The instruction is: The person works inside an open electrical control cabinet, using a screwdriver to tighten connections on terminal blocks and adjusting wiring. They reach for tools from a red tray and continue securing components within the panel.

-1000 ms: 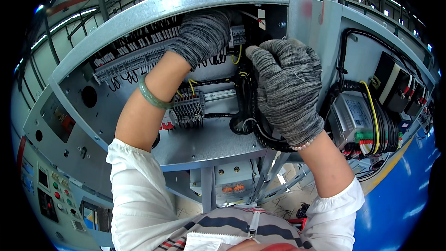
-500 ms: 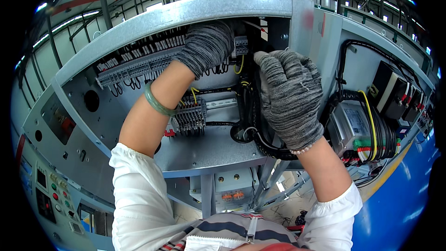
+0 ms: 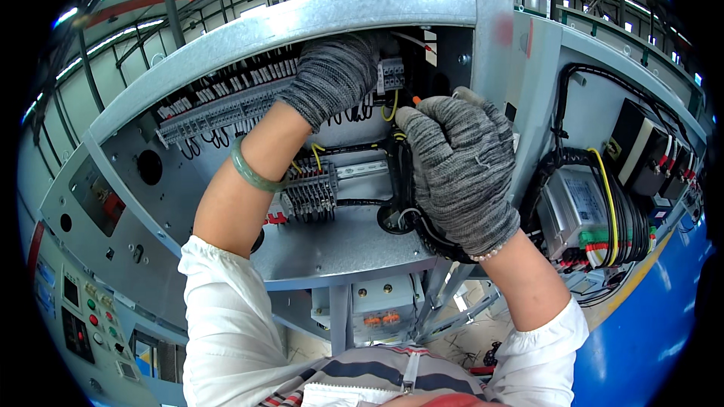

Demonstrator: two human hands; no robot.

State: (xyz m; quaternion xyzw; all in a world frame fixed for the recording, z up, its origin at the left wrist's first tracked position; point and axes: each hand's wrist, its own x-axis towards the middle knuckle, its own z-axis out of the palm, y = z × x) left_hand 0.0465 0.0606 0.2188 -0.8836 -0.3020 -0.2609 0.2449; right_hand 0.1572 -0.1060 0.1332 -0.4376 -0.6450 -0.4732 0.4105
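My left hand (image 3: 333, 75), in a grey knitted glove, reaches over the upper row of terminal blocks (image 3: 226, 111). Its fingers are lost in shadow beneath the cabinet's top edge. Lower and to the right, my right hand (image 3: 464, 169), gloved the same way, is closed around what looks like a screwdriver (image 3: 416, 99). Only a bit of its orange handle and a thin dark shaft show. The shaft points toward the small grey end terminal block (image 3: 391, 74); contact cannot be made out. A yellow wire (image 3: 390, 111) hangs under that block.
A shorter terminal row (image 3: 311, 190) sits on a lower rail. Black bundled cables (image 3: 403, 173) run down beside my right hand. The cabinet's metal frame (image 3: 302, 16) arches over my hands. At right stand a grey boxed device (image 3: 577, 207) and coiled wires.
My right hand has shifted slightly left and down and turned, and the orange handle now shows at its fingertips. My left hand stays nearly in place.
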